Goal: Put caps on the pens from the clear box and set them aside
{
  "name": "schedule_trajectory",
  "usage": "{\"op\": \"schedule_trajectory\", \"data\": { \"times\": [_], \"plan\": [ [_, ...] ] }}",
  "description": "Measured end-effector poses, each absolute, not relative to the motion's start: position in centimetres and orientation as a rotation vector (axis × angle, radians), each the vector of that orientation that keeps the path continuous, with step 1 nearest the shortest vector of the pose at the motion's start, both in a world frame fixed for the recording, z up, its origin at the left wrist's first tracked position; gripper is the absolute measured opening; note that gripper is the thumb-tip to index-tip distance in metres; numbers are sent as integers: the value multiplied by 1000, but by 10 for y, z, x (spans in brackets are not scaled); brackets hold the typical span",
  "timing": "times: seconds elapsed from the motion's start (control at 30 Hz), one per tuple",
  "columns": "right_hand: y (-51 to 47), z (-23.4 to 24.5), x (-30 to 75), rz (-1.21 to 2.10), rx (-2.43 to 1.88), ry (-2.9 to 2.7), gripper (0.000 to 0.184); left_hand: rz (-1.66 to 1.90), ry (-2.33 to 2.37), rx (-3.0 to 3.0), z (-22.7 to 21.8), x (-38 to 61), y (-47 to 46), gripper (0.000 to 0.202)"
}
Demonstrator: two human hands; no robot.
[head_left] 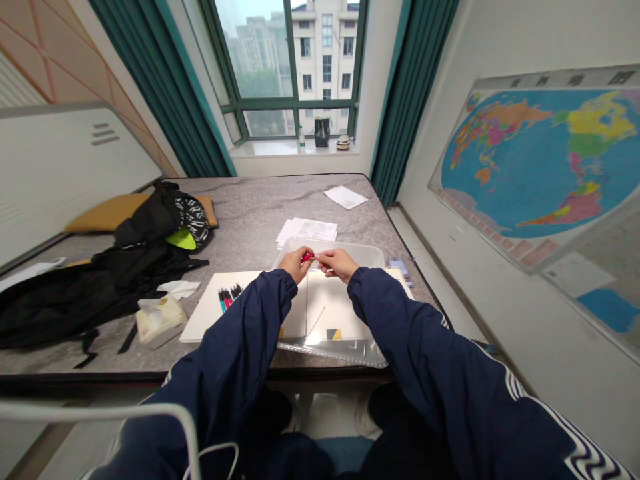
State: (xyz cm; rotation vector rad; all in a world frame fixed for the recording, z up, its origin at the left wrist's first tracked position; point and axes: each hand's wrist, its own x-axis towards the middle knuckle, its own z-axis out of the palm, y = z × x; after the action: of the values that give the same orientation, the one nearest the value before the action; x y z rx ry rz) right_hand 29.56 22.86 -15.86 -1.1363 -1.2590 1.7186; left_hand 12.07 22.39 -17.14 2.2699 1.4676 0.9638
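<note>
My left hand (295, 264) is closed around a short red pen part (307, 257), whose end points to the right. Fingertips of my right hand (339, 264) are pinched together close to that end; what they hold, if anything, is too small to make out. Both hands are over a clear plastic tray (373, 255) with white paper (327, 300) in front of them. A thin pen refill (315, 325) lies slantwise on the paper. Left of my left sleeve, several pens (229, 295) with black ends and teal or red barrels lie side by side on a white sheet.
Printed papers (310, 230) and another sheet (346, 197) lie farther back on the grey mattress (250, 207). A tissue pack (160, 321), a black backpack (65, 293) and a patterned cap (193, 223) are at left. A white metal rail (100, 412) stands at near left.
</note>
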Motion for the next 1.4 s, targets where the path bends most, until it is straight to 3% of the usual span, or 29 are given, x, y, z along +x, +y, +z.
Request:
{"op": "schedule_trajectory", "data": {
  "times": [0.3,0.77,1.0,1.4],
  "plan": [
    [235,-157,297,1519,-1153,-1239,12,1129,1422,2112,-170,121,226,19],
    [241,-168,303,1209,-1044,-1654,20,1080,1570,2092,-169,121,227,27],
    [240,-164,303,1135,-1049,-1655,21,1090,1544,2053,-164,123,223,22],
    [238,-162,305,1030,-1037,-1736,23,1091,1478,1979,-161,122,224,32]
  ]
}}
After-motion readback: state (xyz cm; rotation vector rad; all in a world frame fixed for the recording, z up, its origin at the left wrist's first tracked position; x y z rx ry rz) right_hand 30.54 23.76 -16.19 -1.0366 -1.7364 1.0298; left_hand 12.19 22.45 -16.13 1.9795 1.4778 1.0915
